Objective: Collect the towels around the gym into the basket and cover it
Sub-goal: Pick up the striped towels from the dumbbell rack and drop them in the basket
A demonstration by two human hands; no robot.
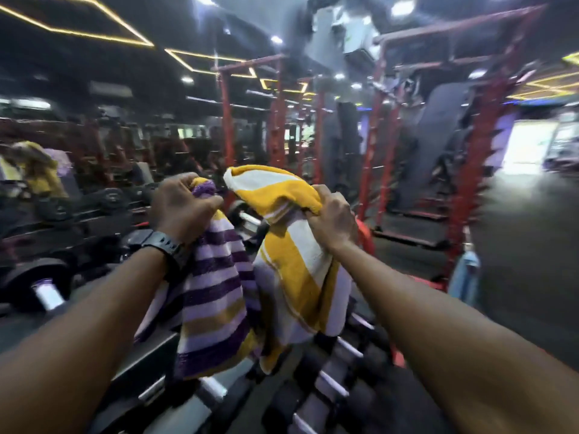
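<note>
My left hand, with a black watch on the wrist, is shut on a purple and white striped towel that hangs down from the fist. My right hand grips a yellow and white striped towel, bunched at the top and drooping beside the purple one. Both towels hang above a dumbbell rack. A light blue towel hangs on the red rack frame at the right. No basket is in view.
A dumbbell rack runs below my arms. Red squat racks stand ahead and to the right. A mirror wall at the left reflects the towels. Dark open floor lies at the right. The picture is blurred.
</note>
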